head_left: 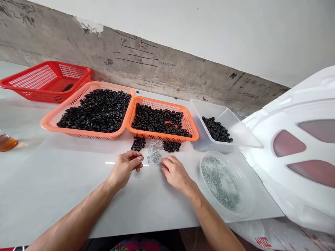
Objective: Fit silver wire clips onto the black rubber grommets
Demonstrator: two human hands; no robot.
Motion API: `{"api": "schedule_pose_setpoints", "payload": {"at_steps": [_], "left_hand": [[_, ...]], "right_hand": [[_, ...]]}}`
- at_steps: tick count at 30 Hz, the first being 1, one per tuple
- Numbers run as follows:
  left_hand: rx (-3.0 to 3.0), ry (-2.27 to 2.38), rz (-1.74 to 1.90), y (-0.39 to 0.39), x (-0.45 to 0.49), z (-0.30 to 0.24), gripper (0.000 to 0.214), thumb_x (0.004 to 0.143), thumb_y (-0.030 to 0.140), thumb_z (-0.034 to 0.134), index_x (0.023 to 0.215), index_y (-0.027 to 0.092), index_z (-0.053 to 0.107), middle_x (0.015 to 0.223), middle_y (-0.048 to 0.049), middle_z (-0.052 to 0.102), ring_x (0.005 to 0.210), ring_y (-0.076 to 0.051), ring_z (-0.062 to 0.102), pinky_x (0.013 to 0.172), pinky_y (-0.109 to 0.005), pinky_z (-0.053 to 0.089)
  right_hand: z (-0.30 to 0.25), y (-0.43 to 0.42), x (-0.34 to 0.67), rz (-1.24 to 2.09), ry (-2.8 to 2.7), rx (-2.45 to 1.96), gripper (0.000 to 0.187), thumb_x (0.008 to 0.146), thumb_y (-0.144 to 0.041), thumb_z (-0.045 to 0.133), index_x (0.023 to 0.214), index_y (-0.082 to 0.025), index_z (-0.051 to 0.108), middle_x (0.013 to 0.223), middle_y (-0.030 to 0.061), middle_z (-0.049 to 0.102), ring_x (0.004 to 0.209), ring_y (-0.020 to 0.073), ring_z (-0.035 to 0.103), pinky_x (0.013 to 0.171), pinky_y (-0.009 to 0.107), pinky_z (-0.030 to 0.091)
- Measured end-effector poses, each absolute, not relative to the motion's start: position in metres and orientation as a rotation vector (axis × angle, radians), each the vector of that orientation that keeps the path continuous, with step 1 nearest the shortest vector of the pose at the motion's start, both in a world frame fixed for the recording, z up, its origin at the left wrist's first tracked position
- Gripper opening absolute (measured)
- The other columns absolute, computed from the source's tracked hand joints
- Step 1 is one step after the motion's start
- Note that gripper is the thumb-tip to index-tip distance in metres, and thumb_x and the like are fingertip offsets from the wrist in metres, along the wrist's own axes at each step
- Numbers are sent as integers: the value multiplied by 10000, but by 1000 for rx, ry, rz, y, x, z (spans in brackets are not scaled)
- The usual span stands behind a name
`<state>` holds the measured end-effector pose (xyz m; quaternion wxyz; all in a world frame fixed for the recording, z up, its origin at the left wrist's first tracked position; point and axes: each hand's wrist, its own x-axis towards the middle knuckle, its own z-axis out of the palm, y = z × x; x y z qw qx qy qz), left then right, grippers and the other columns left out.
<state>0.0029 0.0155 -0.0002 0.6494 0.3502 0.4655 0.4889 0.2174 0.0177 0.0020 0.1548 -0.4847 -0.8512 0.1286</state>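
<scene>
My left hand pinches a small black rubber ring between finger and thumb. My right hand rests on the white table, its fingertips close to a scattered heap of tiny silver metal pieces. Whether those fingers hold a piece is hidden. Two small piles of black rings lie on either side of that heap, one to the left and one to the right. A clear round plate of silver pieces lies beyond my right hand.
Two salmon-orange baskets heaped with black rings stand at the back. A red basket sits at far left, and a clear plastic tub holds more rings. A white moulded plastic object rises at right, beside a concrete wall.
</scene>
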Motion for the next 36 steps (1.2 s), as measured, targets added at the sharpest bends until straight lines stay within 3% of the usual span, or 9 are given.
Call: {"api": "schedule_pose_setpoints", "payload": {"at_steps": [6,12,22,29,36], "left_hand": [[777,1048,1090,14,5,2,166,698,236,663,779,108,594,551,-11,598,506,-105,503,514,-240,388],[822,1065,1048,14,7,-2,163,688,244,660,764,112,602,559,-3,582,521,-108,506,505,-237,394],[956,1087,862,11,10,-5,134,728,253,612,768,126,597,555,-2,582,497,-101,482,515,-245,392],[950,1077,823,11,10,-5,131,729,250,618,785,133,600,576,-2,595,511,-103,497,534,-247,399],[896,993,822,11,11,-8,158,724,238,630,833,127,599,614,-15,620,537,-108,515,555,-253,410]], "right_hand": [[9,31,198,387,-2570,-1293,171,783,-48,497,687,-182,545,713,32,513,718,171,491,651,291,434],[17,54,215,475,-2430,-1304,206,811,-48,469,854,-185,617,781,25,556,735,137,525,688,254,412],[0,45,206,471,-2402,-1360,148,778,-151,594,645,-175,534,648,-5,513,618,116,472,580,230,353],[2,50,228,477,-2208,-1437,93,826,-149,530,759,-188,582,741,16,556,688,130,520,640,240,400],[-5,49,226,452,-2369,-1472,102,806,-112,529,844,-196,575,781,21,539,733,144,511,673,248,395]]}}
